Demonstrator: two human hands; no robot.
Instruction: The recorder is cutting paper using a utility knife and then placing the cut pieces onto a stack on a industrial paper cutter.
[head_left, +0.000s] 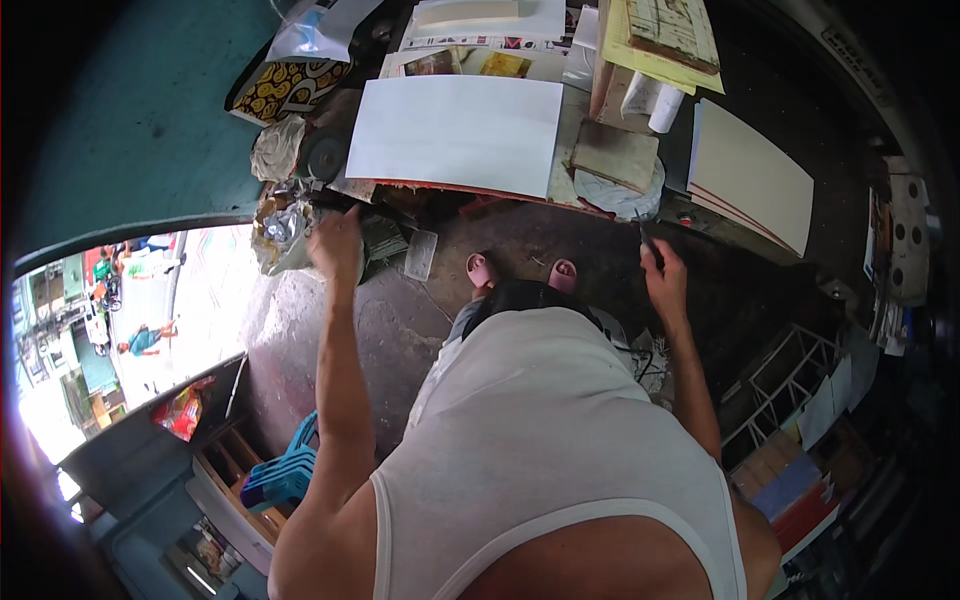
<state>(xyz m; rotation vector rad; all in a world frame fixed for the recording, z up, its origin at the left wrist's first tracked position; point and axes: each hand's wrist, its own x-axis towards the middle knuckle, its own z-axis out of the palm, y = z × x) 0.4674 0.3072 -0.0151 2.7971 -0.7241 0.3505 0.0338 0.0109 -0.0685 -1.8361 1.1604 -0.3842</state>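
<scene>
My left hand (335, 244) is over a plastic bag (279, 225) of mixed bits at the left end of the workbench; its fingers are curled, and whether they hold anything is hidden. In my right hand (663, 271) is a thin dark pointed tool (646, 238), its tip towards the bench's front edge. Between and beyond the hands, a large blank white sheet (454, 135) lies on the bench. Right of the sheet, a worn flat board (615, 155) rests on a round, plastic-wrapped thing (621, 196).
A stack of cream and white card (750, 176) lies at the right. A grey wheel (324, 156) stands beside crumpled cloth (277, 148). A clear plastic tray (421, 255) is below the bench's front edge. Blue stools (281, 472) stand behind on the left, a metal rack (787, 386) on the right.
</scene>
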